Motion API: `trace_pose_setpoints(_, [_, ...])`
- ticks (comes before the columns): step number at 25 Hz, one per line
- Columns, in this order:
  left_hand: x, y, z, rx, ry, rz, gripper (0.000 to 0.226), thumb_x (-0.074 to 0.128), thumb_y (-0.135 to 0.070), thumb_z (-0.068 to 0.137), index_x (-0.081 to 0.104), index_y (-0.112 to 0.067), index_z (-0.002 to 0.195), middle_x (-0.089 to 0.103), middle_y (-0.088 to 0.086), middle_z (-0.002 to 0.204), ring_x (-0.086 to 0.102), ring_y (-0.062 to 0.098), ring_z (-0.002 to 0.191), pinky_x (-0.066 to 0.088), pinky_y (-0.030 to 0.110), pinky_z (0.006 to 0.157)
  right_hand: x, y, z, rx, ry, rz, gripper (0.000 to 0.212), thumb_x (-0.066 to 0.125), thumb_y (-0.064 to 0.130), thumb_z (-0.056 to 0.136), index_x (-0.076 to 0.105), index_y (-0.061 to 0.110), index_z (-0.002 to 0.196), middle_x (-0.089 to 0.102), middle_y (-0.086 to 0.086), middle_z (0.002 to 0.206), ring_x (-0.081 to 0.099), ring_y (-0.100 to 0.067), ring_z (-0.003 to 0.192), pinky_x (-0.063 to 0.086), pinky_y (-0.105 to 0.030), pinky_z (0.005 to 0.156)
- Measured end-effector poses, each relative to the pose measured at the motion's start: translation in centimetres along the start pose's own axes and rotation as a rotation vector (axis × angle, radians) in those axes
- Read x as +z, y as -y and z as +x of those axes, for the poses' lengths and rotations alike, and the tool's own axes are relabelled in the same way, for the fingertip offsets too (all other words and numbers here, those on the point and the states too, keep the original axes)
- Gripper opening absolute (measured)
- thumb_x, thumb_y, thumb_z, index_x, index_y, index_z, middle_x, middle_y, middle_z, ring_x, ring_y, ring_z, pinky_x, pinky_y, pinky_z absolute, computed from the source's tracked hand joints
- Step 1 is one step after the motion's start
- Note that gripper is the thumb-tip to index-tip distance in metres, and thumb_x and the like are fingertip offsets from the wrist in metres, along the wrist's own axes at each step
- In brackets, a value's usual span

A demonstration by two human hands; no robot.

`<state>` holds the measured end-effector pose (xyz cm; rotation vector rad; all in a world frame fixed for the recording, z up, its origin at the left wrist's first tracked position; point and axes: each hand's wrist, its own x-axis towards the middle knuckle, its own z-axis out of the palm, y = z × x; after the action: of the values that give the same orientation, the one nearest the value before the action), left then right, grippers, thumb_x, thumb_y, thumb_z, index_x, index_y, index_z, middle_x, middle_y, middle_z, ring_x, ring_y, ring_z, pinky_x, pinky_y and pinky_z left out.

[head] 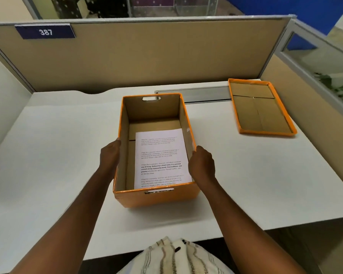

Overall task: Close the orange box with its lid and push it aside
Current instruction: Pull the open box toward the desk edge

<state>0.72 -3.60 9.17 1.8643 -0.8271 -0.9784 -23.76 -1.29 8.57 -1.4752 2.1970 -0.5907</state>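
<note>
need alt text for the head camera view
Two bare hands, left and right, press the sides of an open orange cardboard box holding a printed sheet; its orange lid lies upturned, far right on the white desk.

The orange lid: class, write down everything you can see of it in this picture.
The orange lid is a shallow cardboard tray with an orange outside and rim and a plain brown inside, where flap seams form a cross-like line. It lies upside down, open side up, flat on the white desk at the far right, near the partition. It is empty and sits apart from the orange box. Neither hand touches it: the left hand and right hand rest on the box's sides.
</note>
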Motion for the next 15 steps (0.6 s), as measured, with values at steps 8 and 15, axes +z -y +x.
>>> trace_pose_setpoints(8, [-2.4, 2.8, -1.5, 0.058, 0.071, -0.033, 0.042, 0.048, -0.040, 0.095, 0.052, -0.020, 0.058, 0.055, -0.006, 0.053, 0.047, 0.008, 0.048, 0.034, 0.017, 0.049, 1.5, -0.6, -4.3, 0.024, -0.097, -0.034, 0.009, 0.048, 0.012, 0.091, 0.056, 0.008, 0.091, 0.067, -0.011, 0.093, 0.065, -0.030, 0.081, 0.039, -0.027, 0.060])
trace_pose_setpoints(15, [-2.6, 3.5, -1.5, 0.090, 0.071, 0.009, 0.044, 0.039, -0.038, 0.098, 0.057, -0.005, 0.075, 0.060, 0.016, 0.073, 0.056, 0.027, 0.066, 0.046, 0.042, 0.070, 2.3, -0.5, -4.6, 0.043, -0.143, -0.053, 0.016, 0.044, 0.014, 0.093, 0.057, 0.007, 0.099, 0.067, -0.012, 0.099, 0.065, -0.031, 0.088, 0.043, -0.028, 0.065])
